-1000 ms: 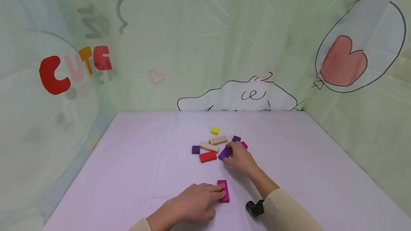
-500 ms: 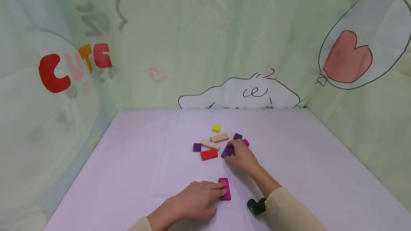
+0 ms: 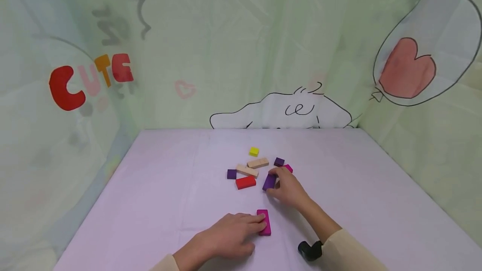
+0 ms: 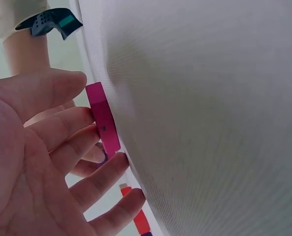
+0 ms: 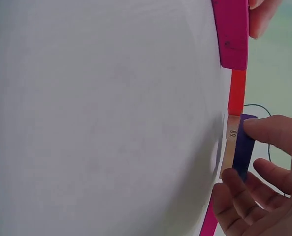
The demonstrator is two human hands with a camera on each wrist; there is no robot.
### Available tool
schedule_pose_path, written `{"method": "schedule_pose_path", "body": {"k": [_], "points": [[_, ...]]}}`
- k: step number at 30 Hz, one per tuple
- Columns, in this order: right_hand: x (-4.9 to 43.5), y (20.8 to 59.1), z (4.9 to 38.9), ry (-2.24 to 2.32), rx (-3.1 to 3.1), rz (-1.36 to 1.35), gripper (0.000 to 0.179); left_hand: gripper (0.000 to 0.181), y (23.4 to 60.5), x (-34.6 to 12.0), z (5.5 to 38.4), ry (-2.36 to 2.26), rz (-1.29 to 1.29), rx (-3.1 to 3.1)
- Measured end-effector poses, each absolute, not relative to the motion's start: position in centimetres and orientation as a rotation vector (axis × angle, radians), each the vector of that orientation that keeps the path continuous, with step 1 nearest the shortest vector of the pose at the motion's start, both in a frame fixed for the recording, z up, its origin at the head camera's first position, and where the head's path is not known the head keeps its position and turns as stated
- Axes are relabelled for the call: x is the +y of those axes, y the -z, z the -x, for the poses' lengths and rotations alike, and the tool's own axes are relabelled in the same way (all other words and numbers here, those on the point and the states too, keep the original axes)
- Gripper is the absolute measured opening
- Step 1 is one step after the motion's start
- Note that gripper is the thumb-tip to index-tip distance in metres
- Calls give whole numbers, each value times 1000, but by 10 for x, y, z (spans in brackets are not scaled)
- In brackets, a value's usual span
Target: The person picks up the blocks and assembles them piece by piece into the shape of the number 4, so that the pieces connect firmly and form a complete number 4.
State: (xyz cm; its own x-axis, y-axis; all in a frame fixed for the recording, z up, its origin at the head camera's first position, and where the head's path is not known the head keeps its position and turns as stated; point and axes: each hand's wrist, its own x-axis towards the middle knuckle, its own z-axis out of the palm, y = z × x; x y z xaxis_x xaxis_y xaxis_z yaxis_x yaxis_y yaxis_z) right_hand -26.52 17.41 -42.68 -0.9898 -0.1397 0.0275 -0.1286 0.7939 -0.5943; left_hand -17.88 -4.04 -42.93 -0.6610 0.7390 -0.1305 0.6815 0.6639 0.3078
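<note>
My left hand (image 3: 231, 235) rests at the front of the table, its fingertips lying on a magenta wooden block (image 3: 266, 231). In the left wrist view its fingers are extended, with two tips against the side of that block (image 4: 105, 120). Farther forward, my right hand (image 3: 289, 188) pinches a long purple wooden block (image 3: 269, 182) by its ends. The right wrist view shows the thumb at one end of the purple block (image 5: 244, 147) and fingertips at the other. Beside the right hand's knuckles, a second magenta block (image 3: 288, 168) shows partly.
Left of the right hand lie a red block (image 3: 245, 182), two plain wooden blocks (image 3: 247, 171) and a small purple block (image 3: 231, 174). Beyond are a yellow block (image 3: 254, 152) and another small purple block (image 3: 279, 162). A black wrist device (image 3: 310, 251) sits at the right sleeve.
My right hand has shifted slightly right, bringing the purple block away from the red one and turning it a little. The left hand stays on the magenta block.
</note>
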Motion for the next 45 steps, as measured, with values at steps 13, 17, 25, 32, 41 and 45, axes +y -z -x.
{"method": "schedule_pose_path", "body": {"k": [13, 17, 25, 32, 41, 45], "points": [[170, 413, 247, 1023, 2898, 325, 54, 58, 434, -45, 180, -356, -1147, 2645], [167, 410, 242, 1013, 2881, 359, 54, 57, 432, -44, 178, -335, -1168, 2656], [165, 408, 236, 985, 2880, 408, 53, 58, 430, -43, 177, -331, -1148, 2653], [167, 412, 234, 971, 2887, 480, 51, 59, 431, -42, 178, -347, -1129, 2635], [172, 419, 233, 962, 2845, 577, 51, 60, 433, -43, 177, -356, -1163, 2647], [174, 419, 233, 962, 2833, 594, 51, 60, 432, -43, 177, -362, -1166, 2641]]}}
